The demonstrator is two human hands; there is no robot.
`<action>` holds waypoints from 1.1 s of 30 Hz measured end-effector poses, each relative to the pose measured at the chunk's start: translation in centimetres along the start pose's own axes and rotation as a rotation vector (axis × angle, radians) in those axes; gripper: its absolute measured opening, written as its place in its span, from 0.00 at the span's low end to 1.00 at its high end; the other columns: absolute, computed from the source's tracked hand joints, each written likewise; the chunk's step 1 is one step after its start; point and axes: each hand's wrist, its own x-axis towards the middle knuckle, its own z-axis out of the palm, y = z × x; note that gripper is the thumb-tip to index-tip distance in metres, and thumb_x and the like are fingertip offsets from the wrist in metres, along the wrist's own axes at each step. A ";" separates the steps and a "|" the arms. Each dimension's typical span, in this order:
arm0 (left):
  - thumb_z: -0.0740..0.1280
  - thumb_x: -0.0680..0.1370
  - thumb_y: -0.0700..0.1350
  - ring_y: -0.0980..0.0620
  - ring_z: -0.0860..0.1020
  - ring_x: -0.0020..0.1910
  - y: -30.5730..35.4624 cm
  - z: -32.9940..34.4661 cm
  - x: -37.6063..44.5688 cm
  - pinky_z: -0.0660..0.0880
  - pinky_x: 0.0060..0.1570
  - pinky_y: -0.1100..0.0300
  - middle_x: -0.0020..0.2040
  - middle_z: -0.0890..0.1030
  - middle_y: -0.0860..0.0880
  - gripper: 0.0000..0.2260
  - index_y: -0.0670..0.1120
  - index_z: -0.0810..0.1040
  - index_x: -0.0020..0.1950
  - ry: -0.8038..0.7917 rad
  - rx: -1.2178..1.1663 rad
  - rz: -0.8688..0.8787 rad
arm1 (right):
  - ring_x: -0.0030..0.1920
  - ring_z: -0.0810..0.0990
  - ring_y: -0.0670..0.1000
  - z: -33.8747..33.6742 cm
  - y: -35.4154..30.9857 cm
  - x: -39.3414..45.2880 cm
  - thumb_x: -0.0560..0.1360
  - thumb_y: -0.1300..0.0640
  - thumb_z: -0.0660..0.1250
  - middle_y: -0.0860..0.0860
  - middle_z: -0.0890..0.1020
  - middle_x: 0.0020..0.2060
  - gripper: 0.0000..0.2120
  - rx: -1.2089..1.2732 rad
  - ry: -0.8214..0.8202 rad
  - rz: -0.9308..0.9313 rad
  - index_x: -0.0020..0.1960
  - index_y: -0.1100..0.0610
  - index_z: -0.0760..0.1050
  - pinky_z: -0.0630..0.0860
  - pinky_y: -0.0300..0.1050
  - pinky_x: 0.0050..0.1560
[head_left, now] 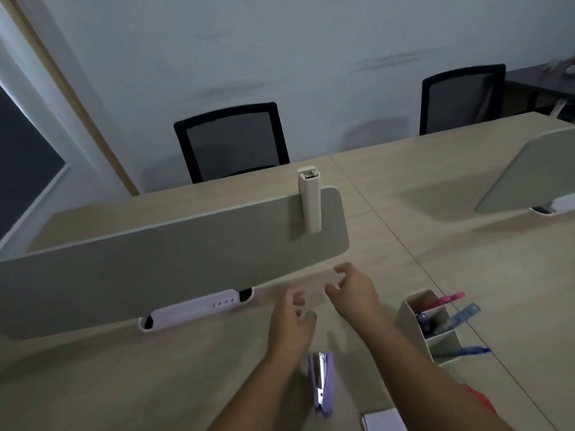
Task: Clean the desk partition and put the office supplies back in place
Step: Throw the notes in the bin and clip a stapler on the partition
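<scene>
The grey desk partition (174, 259) stands upright along the middle of the wooden desk (124, 384), running from the left edge of view to a rounded end near the desk's seam. A beige holder (309, 200) is clipped over the partition's top edge close to that rounded end, with something metallic showing in its open top. At the partition's foot, a white power strip (193, 309) sits in a cutout in the desk. Just in front of the partition's rounded end, both hands hover above the desk: the left hand (292, 325) has its fingers loosely curled and holds nothing, and the right hand (354, 290) is spread partly open, fingers bent, also empty. Nearer than the partition, beside the left forearm, a purple stapler (322, 381) lies on the desk. To the right of the hands stands a beige pen organizer (413, 318) with pens and a ruler in it. A white notepad (384, 421) lies at the near edge. Beyond the partition are two black mesh chairs (233, 141) and, to the right, a second partition (529, 172).
</scene>
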 end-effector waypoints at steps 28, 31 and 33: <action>0.68 0.73 0.55 0.52 0.67 0.61 15.8 -11.4 7.3 0.61 0.57 0.52 0.58 0.78 0.59 0.19 0.60 0.72 0.64 0.307 0.727 0.628 | 0.35 0.82 0.42 -2.6 -14.2 -0.2 0.77 0.58 0.64 0.45 0.84 0.38 0.14 1.435 -0.412 0.111 0.61 0.51 0.77 0.71 0.43 0.44; 0.68 0.73 0.58 0.53 0.65 0.63 15.7 -11.6 9.7 0.56 0.57 0.54 0.57 0.76 0.59 0.20 0.62 0.70 0.64 0.178 0.672 0.507 | 0.46 0.80 0.47 -1.9 -14.4 0.1 0.77 0.59 0.64 0.48 0.82 0.47 0.16 1.427 -0.412 0.188 0.64 0.52 0.74 0.72 0.44 0.45; 0.67 0.73 0.59 0.51 0.69 0.65 15.9 -11.6 11.2 0.55 0.56 0.54 0.59 0.78 0.58 0.19 0.63 0.70 0.64 0.116 0.679 0.465 | 0.47 0.79 0.48 -1.6 -14.2 0.2 0.76 0.61 0.63 0.50 0.81 0.50 0.19 1.431 -0.385 0.241 0.67 0.53 0.72 0.72 0.44 0.44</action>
